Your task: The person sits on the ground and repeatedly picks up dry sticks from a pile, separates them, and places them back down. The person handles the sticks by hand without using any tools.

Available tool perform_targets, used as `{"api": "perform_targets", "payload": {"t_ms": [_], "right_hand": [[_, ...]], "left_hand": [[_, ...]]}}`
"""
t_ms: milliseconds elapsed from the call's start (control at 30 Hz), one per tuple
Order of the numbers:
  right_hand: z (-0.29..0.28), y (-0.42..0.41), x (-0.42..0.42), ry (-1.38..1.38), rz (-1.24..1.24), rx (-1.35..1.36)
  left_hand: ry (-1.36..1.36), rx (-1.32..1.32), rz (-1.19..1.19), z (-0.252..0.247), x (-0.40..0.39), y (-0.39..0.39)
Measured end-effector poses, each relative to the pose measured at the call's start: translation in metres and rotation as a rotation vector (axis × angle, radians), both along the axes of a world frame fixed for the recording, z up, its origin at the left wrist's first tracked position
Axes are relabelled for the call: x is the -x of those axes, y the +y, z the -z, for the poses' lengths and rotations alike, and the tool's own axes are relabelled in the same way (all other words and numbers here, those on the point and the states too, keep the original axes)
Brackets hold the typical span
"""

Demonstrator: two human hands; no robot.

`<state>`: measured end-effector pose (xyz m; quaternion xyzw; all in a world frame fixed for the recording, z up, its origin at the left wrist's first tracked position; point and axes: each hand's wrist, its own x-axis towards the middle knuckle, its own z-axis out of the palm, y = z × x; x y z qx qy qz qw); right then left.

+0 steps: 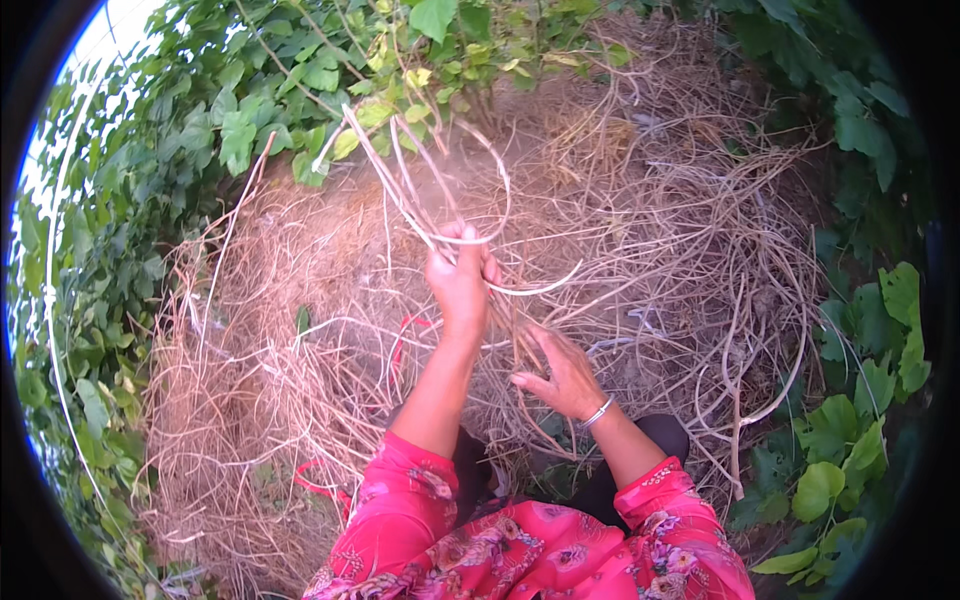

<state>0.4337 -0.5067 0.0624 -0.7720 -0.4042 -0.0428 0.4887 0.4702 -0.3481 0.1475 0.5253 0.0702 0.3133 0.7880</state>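
My left hand grips a small bundle of dry vine stems around its middle. The upper ends fan out away from me, and one stem loops round to the right above the fist. Below the fist the bundle's lower ends run down toward my right hand. That hand is spread, thumb and fingers apart, beside these lower stems; whether it touches them I cannot tell. A bangle circles the right wrist. Under both hands lies a tangle of dry stems on bare soil.
A heap of dry stems spreads at my left, with red strips among them. Thicker curled stems lie at the right. Leafy green vines border the left and far side, more vines the right. A pale line hangs at far left.
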Motion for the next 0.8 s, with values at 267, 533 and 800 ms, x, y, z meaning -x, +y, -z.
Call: {"api": "perform_targets", "payload": {"t_ms": [267, 533, 800], "right_hand": [[0.027, 0.016, -0.006, 0.236, 0.208, -0.232], [0.057, 0.035, -0.015, 0.452, 0.196, -0.054], [0.108, 0.017, -0.028, 0.352, 0.269, 0.310]], "left_hand": [[-0.123, -0.455, -0.473, -0.143, 0.087, 0.202], [0.836, -0.703, -0.768, -0.012, 0.253, 0.360], [1.214, -0.729, -0.890, 0.261, 0.318, 0.441]]}}
